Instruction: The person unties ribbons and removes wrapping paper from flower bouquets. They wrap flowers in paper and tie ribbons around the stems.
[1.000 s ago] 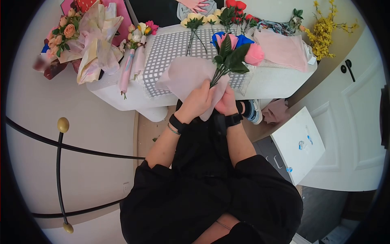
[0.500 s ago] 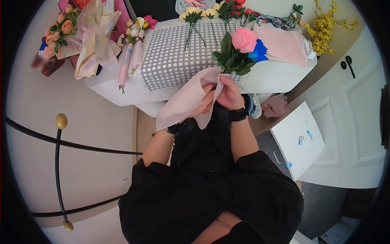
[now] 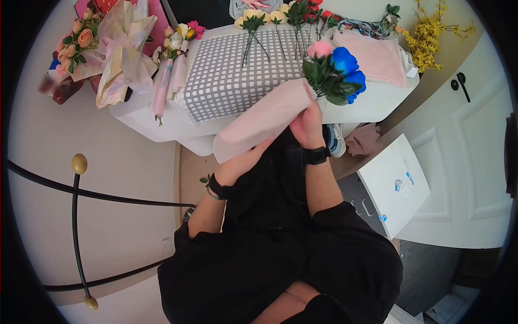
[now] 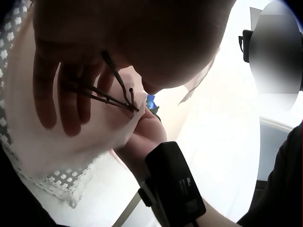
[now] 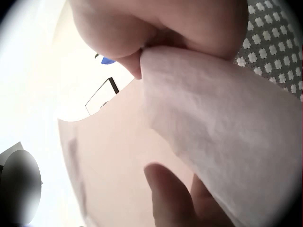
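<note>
A light pink sheet of wrapping paper (image 3: 264, 113) is rolled into a sleeve around a small bunch of artificial flowers. Blue roses (image 3: 345, 60), a pink rose (image 3: 320, 49) and dark green leaves (image 3: 318, 70) stick out of its upper right end. My right hand (image 3: 307, 128) grips the sleeve just below the leaves. At the lower left end, my left hand (image 3: 244, 163) lies along the paper, fingers partly hidden by it. The left wrist view shows those fingers loosely extended over the paper's inner side, beside thin dark stems (image 4: 109, 98).
On the white table (image 3: 361, 108) lies a grey-and-white checked cloth (image 3: 226, 81) with cream roses (image 3: 252, 19) on it. Folded pink paper (image 3: 372, 59) lies to the right. Wrapped bouquets (image 3: 124, 48) stand at left. A white-topped cabinet (image 3: 399, 173) is at my right.
The paper has gone from a loose sheet to a sleeve around the stems. My left hand has slid down to its lower end, while the flower heads have turned and shifted right.
</note>
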The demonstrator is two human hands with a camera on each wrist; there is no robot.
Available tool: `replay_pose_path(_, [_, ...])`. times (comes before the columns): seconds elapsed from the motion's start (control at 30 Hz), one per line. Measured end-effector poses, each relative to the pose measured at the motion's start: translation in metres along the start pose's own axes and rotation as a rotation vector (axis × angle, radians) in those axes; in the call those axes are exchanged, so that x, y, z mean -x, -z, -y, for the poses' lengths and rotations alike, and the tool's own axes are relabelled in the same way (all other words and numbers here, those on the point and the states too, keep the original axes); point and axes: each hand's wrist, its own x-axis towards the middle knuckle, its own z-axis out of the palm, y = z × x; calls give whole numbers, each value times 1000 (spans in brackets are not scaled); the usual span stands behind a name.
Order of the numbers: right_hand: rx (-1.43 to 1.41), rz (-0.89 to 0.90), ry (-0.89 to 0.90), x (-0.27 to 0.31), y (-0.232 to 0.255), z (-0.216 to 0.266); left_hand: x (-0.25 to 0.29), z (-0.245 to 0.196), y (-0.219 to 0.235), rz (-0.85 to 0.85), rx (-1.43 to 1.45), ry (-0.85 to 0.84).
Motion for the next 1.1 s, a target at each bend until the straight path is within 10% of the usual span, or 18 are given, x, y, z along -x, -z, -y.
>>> replay_pose_path(0.2, [-136, -128, 84, 1, 0, -2, 18, -3, 5, 26, 381, 430])
replay_pose_path(0.27, [-166, -128, 50, -1, 5, -5, 20, 5, -1, -233, 561, 503])
replay_pose_path(0.5, [-127, -90, -49, 4, 8, 2, 8, 32, 40, -96, 651, 748])
replay_pose_path(0.73, [-92, -63, -85, 6, 7, -2, -2, 46, 57, -115, 656, 682])
replay_pose_path(0.8, [-101, -64, -66, 5, 11, -7, 0, 48, 59, -7, 29, 443])
replay_pose_path(0.9, [-63, -46, -62, 4, 15, -12, -18, 17, 67, 88, -87, 56])
replay_pose_path(1.0, [-59, -44, -26, 9, -1, -15, -39, -7, 62, 75, 717, 508])
replay_pose_path(1.1, [-47, -62, -6, 11, -15, -17, -65, -21, 52, -235, 692, 500])
